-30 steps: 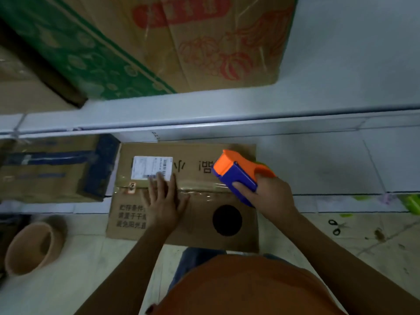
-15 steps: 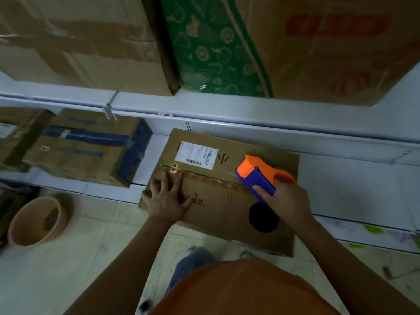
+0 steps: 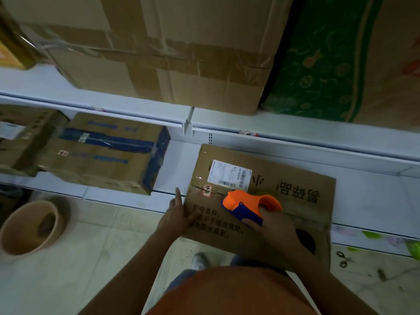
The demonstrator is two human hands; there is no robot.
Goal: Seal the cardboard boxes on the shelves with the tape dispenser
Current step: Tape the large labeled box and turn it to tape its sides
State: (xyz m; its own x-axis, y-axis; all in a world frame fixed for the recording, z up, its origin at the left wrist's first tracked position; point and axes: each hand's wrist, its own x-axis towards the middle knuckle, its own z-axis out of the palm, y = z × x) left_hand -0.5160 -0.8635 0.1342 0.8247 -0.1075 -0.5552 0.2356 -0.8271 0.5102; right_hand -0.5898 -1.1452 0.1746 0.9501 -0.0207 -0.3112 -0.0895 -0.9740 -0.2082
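Sealing of the centre seam of a cardboard box (image 3: 293,201) at the front edge of the lower shelf (image 3: 368,194), over which the box hangs; the tape dispenser (image 3: 246,206) is gripped in the right hand (image 3: 276,230) and laid on the seam close to the box's left end; the left hand (image 3: 178,215), fingers straight, is pressed flat against the left side of the box; for a clean strip, the dispenser is best kept low and drawn straight along the seam under even pressure, the box being steadied meanwhile; other boxes (image 3: 106,155) are shelved to the left
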